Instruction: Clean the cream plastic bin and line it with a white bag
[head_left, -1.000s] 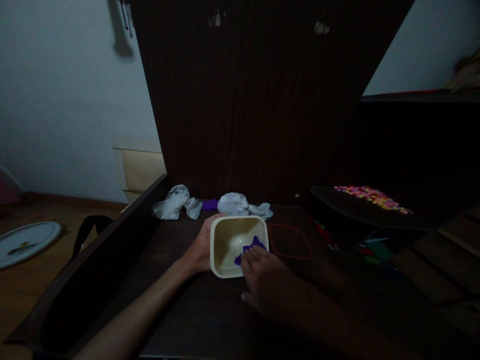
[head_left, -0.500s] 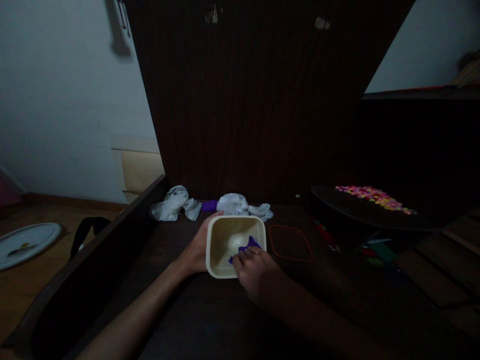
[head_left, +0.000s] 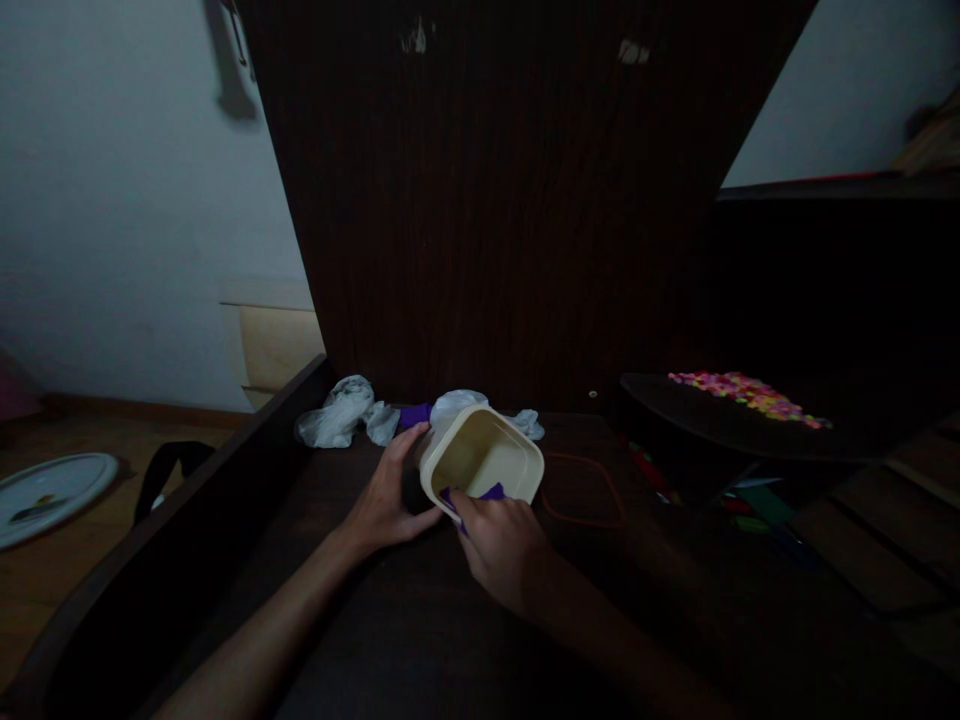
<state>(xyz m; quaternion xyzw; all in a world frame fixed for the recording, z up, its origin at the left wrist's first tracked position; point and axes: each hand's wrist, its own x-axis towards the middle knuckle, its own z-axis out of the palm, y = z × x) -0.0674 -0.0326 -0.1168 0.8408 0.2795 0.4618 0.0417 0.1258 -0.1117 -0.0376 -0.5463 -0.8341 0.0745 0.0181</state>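
Note:
A cream-coloured square plastic container is tilted over the dark wooden surface, its mouth towards me. My right hand is closed on a purple cloth, at the container's near rim, with part of the cloth inside it. To the container's left is my left hand, thumb and fingers spread, with a gap between palm and wall. Its fingertips are close to the side; whether they touch it I cannot tell. Right of the container lies a thin reddish-brown square lid or frame.
White crumpled plastic bags and a purple piece lie along the back panel. A raised wooden edge runs along the left. Colourful small pieces cover part of a dark shelf at right. A white round lid is on the floor.
The container has turned and tipped from facing me squarely to a slant. My left hand has loosened from its side and spread. My right hand with the cloth has shifted slightly left, to the rim.

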